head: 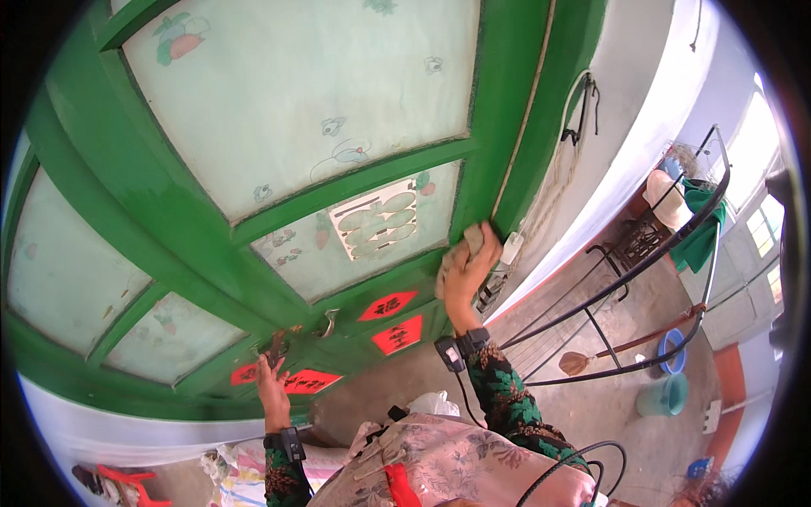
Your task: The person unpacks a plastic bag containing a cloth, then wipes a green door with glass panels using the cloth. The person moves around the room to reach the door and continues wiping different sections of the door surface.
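A green door (386, 275) with patterned glass panes fills the left and middle of the head view. My right hand (467, 260) holds a greyish-brown cloth (474, 241) against the green frame at the door's right edge, beside the lower glass pane. Near the metal latch (277, 347) my left hand (272, 380) is raised; whether its fingers touch the latch is unclear. A curved metal handle (327, 323) sits on the door between the two hands. Red paper signs (398, 334) bearing black writing are stuck on the lower door.
Cords hang on the wall by a white socket (512, 248). At right stand a black metal frame (600, 333), a teal bucket (662, 394) and a blue basin (671, 352). Striped sacks (253, 472) and a red plastic stool (130, 485) are at lower left.
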### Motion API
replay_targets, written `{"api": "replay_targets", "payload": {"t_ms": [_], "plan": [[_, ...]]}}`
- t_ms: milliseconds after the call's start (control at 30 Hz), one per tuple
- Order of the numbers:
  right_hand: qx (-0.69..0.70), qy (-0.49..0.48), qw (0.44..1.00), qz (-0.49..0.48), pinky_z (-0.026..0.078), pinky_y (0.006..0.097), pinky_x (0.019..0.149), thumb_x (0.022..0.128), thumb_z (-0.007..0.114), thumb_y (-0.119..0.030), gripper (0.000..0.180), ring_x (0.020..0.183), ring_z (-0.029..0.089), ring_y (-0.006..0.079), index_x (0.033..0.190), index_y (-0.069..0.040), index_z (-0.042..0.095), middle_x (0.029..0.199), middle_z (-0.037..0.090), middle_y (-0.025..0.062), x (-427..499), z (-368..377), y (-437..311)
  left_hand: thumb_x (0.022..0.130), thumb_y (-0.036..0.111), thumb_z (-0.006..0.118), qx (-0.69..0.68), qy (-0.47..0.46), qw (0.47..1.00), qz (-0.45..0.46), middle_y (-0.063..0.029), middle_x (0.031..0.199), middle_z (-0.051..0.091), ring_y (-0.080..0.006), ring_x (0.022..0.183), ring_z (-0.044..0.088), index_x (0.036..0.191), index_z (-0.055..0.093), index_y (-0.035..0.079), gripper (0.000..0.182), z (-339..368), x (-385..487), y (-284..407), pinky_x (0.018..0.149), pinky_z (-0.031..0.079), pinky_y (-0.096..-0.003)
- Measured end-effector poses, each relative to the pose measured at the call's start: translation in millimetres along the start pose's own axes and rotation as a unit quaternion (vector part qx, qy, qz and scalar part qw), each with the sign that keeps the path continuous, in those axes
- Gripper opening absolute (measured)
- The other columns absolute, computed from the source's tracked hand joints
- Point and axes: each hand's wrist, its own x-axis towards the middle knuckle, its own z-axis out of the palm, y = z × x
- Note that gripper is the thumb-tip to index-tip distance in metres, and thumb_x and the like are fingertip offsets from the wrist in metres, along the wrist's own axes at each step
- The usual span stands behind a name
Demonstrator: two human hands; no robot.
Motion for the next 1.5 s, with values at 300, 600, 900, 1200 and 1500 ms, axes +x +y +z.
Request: {"api": "replay_targets", "payload": {"t_ms": [300,600,900,1200,1500], "plan": [[-0.006,0.064,0.988,-0.140,0.032,0.0483,0.111,0.087,0.057,0.002,0.051,0.129,0.042,0.0422,0.138,0.000,0.047,0.137,0.046,0.0239,81.5,2.3,-76.6,0.099,0.049,0.059,-0.011,0.008,1.000,-0.002,-0.0025,0.131,0.059,-0.0202,0.112,0.061,0.135,0.052,0.010,0.054,-1.1,5.3,-6.1,0.077,0.048,-0.0334],[0.043,0.119,0.968,-0.217,0.036,0.0443,0.107,0.092,0.054,0.001,0.041,0.122,0.046,0.0379,0.133,0.000,0.050,0.132,0.050,0.0202,160.7,8.1,-138.8,0.100,0.044,0.060,-0.042,-0.017,0.999,0.015,-0.0005,0.128,0.061,-0.0186,0.108,0.063,0.131,0.055,0.011,0.045,0.5,3.6,-6.5,0.073,0.050,-0.0307],[0.006,0.058,0.987,-0.147,0.036,0.0458,0.108,0.087,0.053,0.004,0.045,0.123,0.046,0.0411,0.132,0.001,0.050,0.131,0.049,0.0231,91.8,1.0,-81.8,0.101,0.045,0.058,-0.031,-0.021,0.999,0.017,-0.0004,0.127,0.060,-0.0180,0.109,0.062,0.129,0.056,0.011,0.044,-1.3,5.6,-10.6,0.070,0.050,-0.0297],[0.034,0.070,0.982,-0.171,0.036,0.0436,0.109,0.091,0.055,-0.003,0.040,0.122,0.049,0.0367,0.131,0.003,0.050,0.129,0.052,0.0203,120.1,-1.4,-86.3,0.103,0.041,0.054,-0.018,-0.037,0.999,0.030,-0.0023,0.131,0.061,-0.0178,0.113,0.062,0.133,0.055,0.011,0.043,-2.0,4.5,-9.1,0.076,0.051,-0.0311],[0.129,-0.224,0.953,-0.158,0.041,0.0405,0.104,0.079,0.056,0.004,0.039,0.109,0.057,0.0330,0.118,0.002,0.058,0.113,0.058,0.0146,-12.1,4.4,-86.4,0.105,0.043,0.051,-0.058,-0.030,0.997,0.033,-0.0059,0.138,0.056,-0.0212,0.121,0.059,0.140,0.051,0.009,0.050,5.0,-28.8,2.7,0.084,0.053,-0.0348]]}}
